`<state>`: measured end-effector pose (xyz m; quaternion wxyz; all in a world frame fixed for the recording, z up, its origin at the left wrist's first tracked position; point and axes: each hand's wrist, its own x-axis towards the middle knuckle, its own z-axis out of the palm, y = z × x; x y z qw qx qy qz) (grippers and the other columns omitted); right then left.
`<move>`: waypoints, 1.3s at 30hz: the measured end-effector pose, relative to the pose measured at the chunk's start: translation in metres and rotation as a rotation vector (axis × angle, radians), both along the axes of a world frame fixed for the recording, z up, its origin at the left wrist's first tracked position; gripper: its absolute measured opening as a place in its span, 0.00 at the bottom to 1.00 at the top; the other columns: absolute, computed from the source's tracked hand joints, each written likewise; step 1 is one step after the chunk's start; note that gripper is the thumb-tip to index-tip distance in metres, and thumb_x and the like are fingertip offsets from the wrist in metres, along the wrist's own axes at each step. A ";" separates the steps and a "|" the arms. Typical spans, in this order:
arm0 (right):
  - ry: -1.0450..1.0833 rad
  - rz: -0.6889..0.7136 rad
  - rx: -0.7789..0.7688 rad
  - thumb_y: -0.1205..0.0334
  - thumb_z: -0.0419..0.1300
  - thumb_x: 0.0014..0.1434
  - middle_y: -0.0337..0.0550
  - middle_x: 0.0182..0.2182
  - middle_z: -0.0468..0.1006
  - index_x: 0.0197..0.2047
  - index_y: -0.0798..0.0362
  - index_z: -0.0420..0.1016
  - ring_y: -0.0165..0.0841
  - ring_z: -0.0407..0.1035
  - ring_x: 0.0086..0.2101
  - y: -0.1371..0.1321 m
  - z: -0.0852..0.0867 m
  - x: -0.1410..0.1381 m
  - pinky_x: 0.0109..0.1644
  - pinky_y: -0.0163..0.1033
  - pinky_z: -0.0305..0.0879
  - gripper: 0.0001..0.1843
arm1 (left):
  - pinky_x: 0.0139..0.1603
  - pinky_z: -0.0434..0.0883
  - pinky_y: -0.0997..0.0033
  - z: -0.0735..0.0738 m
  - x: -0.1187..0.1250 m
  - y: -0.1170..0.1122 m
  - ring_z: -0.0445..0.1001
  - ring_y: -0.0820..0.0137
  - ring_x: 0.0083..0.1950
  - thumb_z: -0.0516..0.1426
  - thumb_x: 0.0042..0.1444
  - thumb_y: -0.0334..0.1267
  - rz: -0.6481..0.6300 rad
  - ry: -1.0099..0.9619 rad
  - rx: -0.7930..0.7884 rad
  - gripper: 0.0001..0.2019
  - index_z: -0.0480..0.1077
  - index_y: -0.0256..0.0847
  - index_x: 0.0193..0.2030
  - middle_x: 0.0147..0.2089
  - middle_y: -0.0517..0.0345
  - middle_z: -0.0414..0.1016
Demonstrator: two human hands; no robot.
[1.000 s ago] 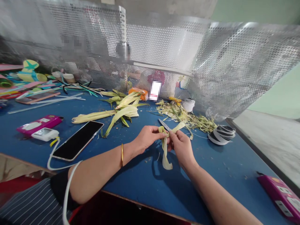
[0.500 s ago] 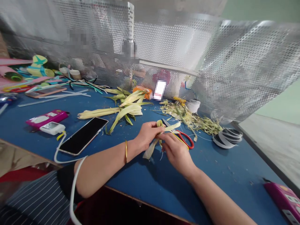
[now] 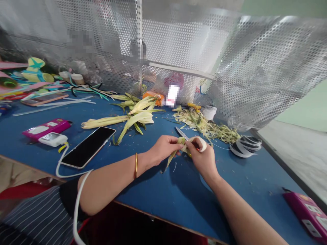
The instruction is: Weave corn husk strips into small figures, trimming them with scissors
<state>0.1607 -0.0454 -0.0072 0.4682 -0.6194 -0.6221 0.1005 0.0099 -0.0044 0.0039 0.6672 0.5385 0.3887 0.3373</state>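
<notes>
Pale green and cream at the centre: pinching a strip of husk [image 3: 181, 140] with the left hand [image 3: 166, 147], thumb closed down against the fingers. Pinching it farther along with the right hand [image 3: 203, 159] too, thumb and forefinger pressed together, and letting a cream loop curl out above. Holding it over the middle of a blue table [image 3: 255, 190] and shading the surface beneath. Having scissors [image 3: 182, 133] just beyond the fingertips, handles mostly hidden by the right hand. Seeing small scraps dotting the blue, and a brown edge running along the front. Facing, farther out, loose husks [image 3: 139, 114] on the left and a heap of shreds [image 3: 199, 123] on the right, near a coil of white strip [image 3: 245, 146]. Having a phone [image 3: 89, 147] face up beside the left forearm, and a purple box [image 3: 47, 128] beyond. Looking toward an upright holed metal screen [image 3: 178, 44] along the back, a pale green wall [image 3: 283, 8] and, at right, grey floor [image 3: 298, 146].
</notes>
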 end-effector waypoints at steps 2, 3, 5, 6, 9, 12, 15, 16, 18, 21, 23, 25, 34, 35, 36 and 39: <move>-0.061 -0.041 -0.066 0.53 0.57 0.59 0.36 0.22 0.72 0.26 0.50 0.68 0.31 0.64 0.24 0.002 0.000 0.002 0.30 0.35 0.57 0.13 | 0.27 0.65 0.77 0.001 -0.001 -0.001 0.72 0.75 0.26 0.60 0.53 0.32 -0.030 -0.006 -0.036 0.05 0.77 0.35 0.32 0.27 0.57 0.75; -0.090 -0.061 -0.081 0.53 0.57 0.59 0.36 0.22 0.72 0.26 0.50 0.68 0.31 0.63 0.24 0.002 0.000 0.003 0.29 0.35 0.56 0.13 | 0.28 0.65 0.77 0.001 -0.001 -0.001 0.74 0.74 0.28 0.60 0.53 0.33 -0.048 -0.012 -0.048 0.05 0.78 0.35 0.33 0.29 0.56 0.77; -0.122 -0.095 -0.100 0.52 0.56 0.59 0.35 0.21 0.71 0.26 0.50 0.69 0.31 0.62 0.24 0.001 0.000 0.003 0.29 0.35 0.54 0.13 | 0.27 0.65 0.77 0.002 0.000 -0.003 0.75 0.73 0.29 0.63 0.50 0.34 -0.075 -0.011 -0.043 0.05 0.78 0.35 0.33 0.30 0.55 0.77; -0.127 -0.103 -0.105 0.52 0.57 0.58 0.35 0.21 0.71 0.26 0.50 0.69 0.31 0.62 0.23 0.000 0.000 0.003 0.28 0.35 0.54 0.13 | 0.27 0.64 0.78 0.002 0.000 -0.004 0.75 0.73 0.29 0.64 0.48 0.33 -0.075 -0.005 -0.027 0.05 0.78 0.34 0.33 0.28 0.56 0.77; -0.128 -0.099 -0.105 0.52 0.56 0.58 0.35 0.20 0.71 0.26 0.50 0.69 0.31 0.62 0.23 0.000 0.000 0.001 0.29 0.35 0.54 0.13 | 0.28 0.66 0.78 0.000 0.003 -0.007 0.73 0.75 0.27 0.65 0.45 0.28 -0.011 0.002 -0.020 0.04 0.76 0.33 0.30 0.24 0.58 0.74; -0.124 -0.070 -0.101 0.50 0.55 0.60 0.36 0.22 0.73 0.28 0.50 0.70 0.31 0.63 0.24 0.000 0.003 0.002 0.29 0.34 0.56 0.15 | 0.31 0.70 0.75 0.000 0.005 -0.007 0.73 0.75 0.25 0.64 0.46 0.26 0.067 -0.037 -0.102 0.04 0.76 0.33 0.31 0.25 0.59 0.75; -0.165 -0.022 -0.097 0.48 0.54 0.62 0.38 0.24 0.76 0.32 0.50 0.71 0.32 0.66 0.24 -0.001 0.009 0.005 0.28 0.35 0.56 0.16 | 0.30 0.71 0.75 0.003 0.004 -0.003 0.75 0.74 0.25 0.64 0.47 0.26 0.128 -0.101 -0.170 0.04 0.75 0.34 0.31 0.26 0.58 0.75; -0.202 -0.002 -0.088 0.48 0.54 0.62 0.38 0.25 0.76 0.33 0.50 0.71 0.32 0.66 0.24 -0.002 0.010 0.005 0.28 0.35 0.55 0.15 | 0.29 0.70 0.76 0.004 0.003 -0.001 0.75 0.74 0.26 0.64 0.47 0.26 0.147 -0.117 -0.184 0.04 0.75 0.34 0.31 0.27 0.57 0.76; -0.292 0.044 -0.058 0.52 0.55 0.62 0.38 0.23 0.75 0.33 0.50 0.71 0.32 0.66 0.23 -0.004 0.011 0.004 0.28 0.35 0.54 0.12 | 0.25 0.67 0.77 0.006 0.002 0.002 0.76 0.73 0.28 0.63 0.47 0.26 0.186 -0.129 -0.193 0.03 0.75 0.34 0.31 0.29 0.55 0.76; -0.309 0.144 -0.064 0.57 0.55 0.62 0.37 0.21 0.74 0.30 0.49 0.68 0.31 0.64 0.23 -0.008 0.006 -0.002 0.28 0.35 0.54 0.10 | 0.21 0.64 0.78 0.004 0.001 0.004 0.74 0.74 0.27 0.62 0.47 0.26 0.230 -0.107 -0.158 0.04 0.75 0.34 0.32 0.29 0.57 0.76; -0.254 0.228 -0.101 0.58 0.55 0.62 0.36 0.22 0.74 0.29 0.49 0.67 0.30 0.65 0.23 -0.010 0.002 -0.006 0.29 0.34 0.55 0.10 | 0.19 0.62 0.79 0.002 0.001 0.005 0.72 0.76 0.26 0.62 0.46 0.26 0.232 -0.088 -0.137 0.04 0.74 0.35 0.31 0.29 0.58 0.75; -0.216 0.291 -0.134 0.57 0.55 0.63 0.36 0.23 0.74 0.30 0.49 0.68 0.30 0.65 0.24 -0.010 0.000 -0.008 0.30 0.34 0.57 0.10 | 0.18 0.60 0.79 0.001 0.000 0.006 0.71 0.76 0.25 0.62 0.46 0.27 0.222 -0.087 -0.128 0.03 0.74 0.35 0.30 0.28 0.58 0.74; -0.344 0.136 0.031 0.59 0.57 0.60 0.46 0.34 0.78 0.35 0.51 0.74 0.39 0.71 0.36 0.007 -0.001 0.011 0.40 0.40 0.62 0.07 | 0.15 0.53 0.82 0.011 -0.003 0.006 0.78 0.72 0.32 0.63 0.49 0.29 0.123 -0.135 -0.154 0.05 0.75 0.36 0.34 0.34 0.55 0.77; -0.386 0.148 0.025 0.60 0.56 0.60 0.44 0.30 0.77 0.32 0.51 0.73 0.38 0.71 0.34 0.007 -0.001 0.012 0.39 0.41 0.61 0.08 | 0.15 0.54 0.82 0.011 -0.003 0.006 0.78 0.72 0.32 0.63 0.50 0.30 0.120 -0.146 -0.150 0.04 0.75 0.36 0.34 0.34 0.55 0.77; -0.401 0.145 0.012 0.60 0.55 0.61 0.43 0.26 0.75 0.29 0.51 0.71 0.37 0.70 0.32 0.006 0.000 0.011 0.38 0.40 0.61 0.10 | 0.16 0.54 0.82 0.012 -0.004 0.007 0.78 0.72 0.32 0.63 0.50 0.30 0.130 -0.154 -0.142 0.03 0.74 0.36 0.33 0.34 0.55 0.77; -0.240 0.169 -0.046 0.58 0.54 0.62 0.39 0.24 0.75 0.36 0.50 0.72 0.34 0.68 0.26 0.001 0.006 0.009 0.34 0.38 0.61 0.08 | 0.17 0.56 0.81 0.011 -0.006 0.013 0.78 0.72 0.31 0.62 0.50 0.29 0.203 -0.148 -0.109 0.02 0.73 0.36 0.32 0.31 0.55 0.76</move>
